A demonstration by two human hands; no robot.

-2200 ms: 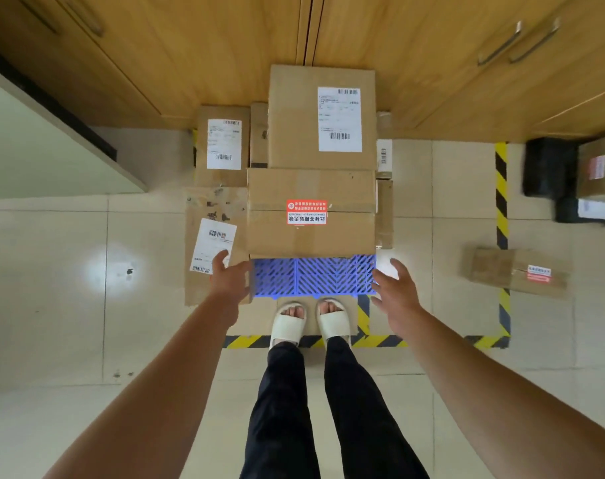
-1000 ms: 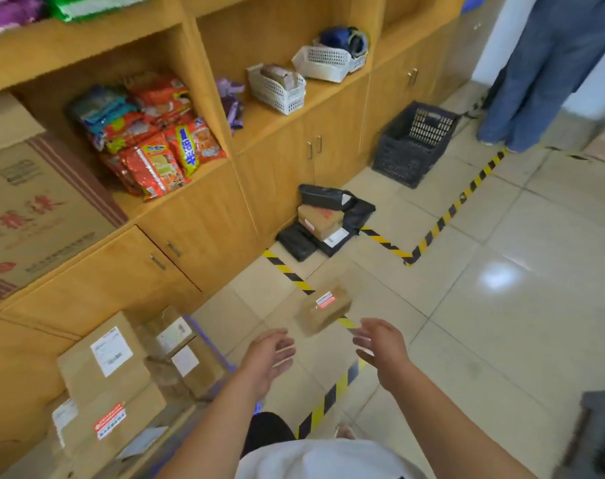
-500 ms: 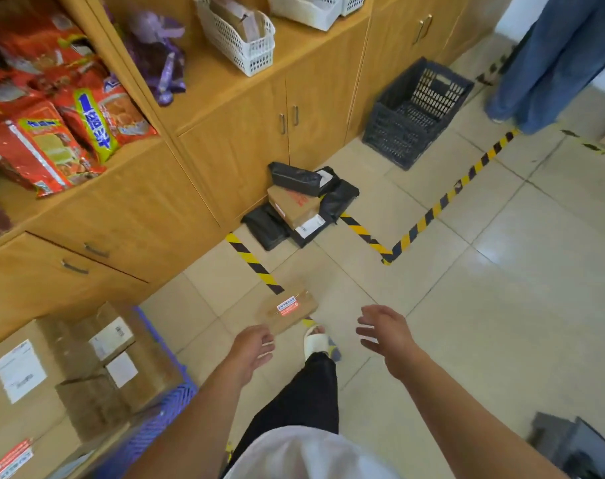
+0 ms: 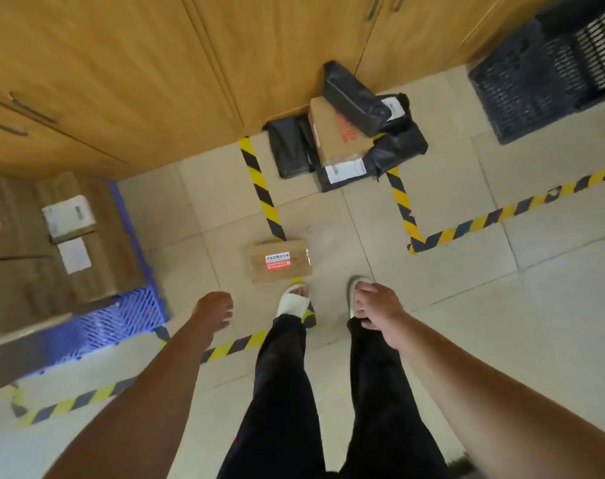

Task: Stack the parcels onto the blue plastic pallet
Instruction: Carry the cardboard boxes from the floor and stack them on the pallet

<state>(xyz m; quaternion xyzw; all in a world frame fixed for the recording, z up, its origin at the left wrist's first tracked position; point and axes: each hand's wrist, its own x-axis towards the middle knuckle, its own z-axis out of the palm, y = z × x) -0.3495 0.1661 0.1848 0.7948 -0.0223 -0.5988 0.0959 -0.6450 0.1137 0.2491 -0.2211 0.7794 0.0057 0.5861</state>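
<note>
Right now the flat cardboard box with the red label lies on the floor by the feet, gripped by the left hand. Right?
No. The head view shows the left hand empty, short of the box; it does lie on the floor.
</note>
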